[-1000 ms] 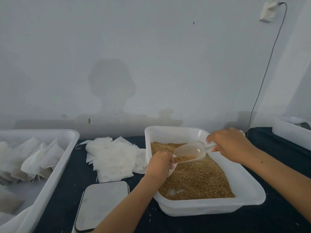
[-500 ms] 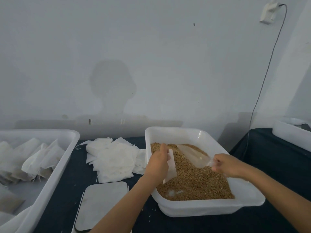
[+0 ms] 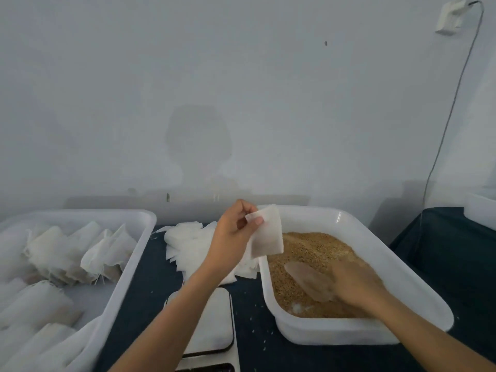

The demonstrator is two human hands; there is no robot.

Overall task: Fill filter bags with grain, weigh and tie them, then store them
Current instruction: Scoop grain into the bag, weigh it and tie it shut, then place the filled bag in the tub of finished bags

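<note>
a white filter bag (image 3: 266, 237) hangs upright, pinched at its top corner, over the far left rim of the white tub (image 3: 397, 259). golden-brown grain (image 3: 316, 248) fills the tub; a clear scoop (image 3: 308, 280) lies tilted in it. empty bags (image 3: 188, 242) lie piled left of the tub.

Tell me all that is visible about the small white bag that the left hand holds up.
The filter bag is a small, flat, roughly rectangular pouch of thin white material, slightly see-through. The left hand pinches it at its upper left corner between thumb and fingers, so it hangs tilted in the air above the left rim of the grain tub. Nothing else touches it. How much grain it holds cannot be told.
</note>
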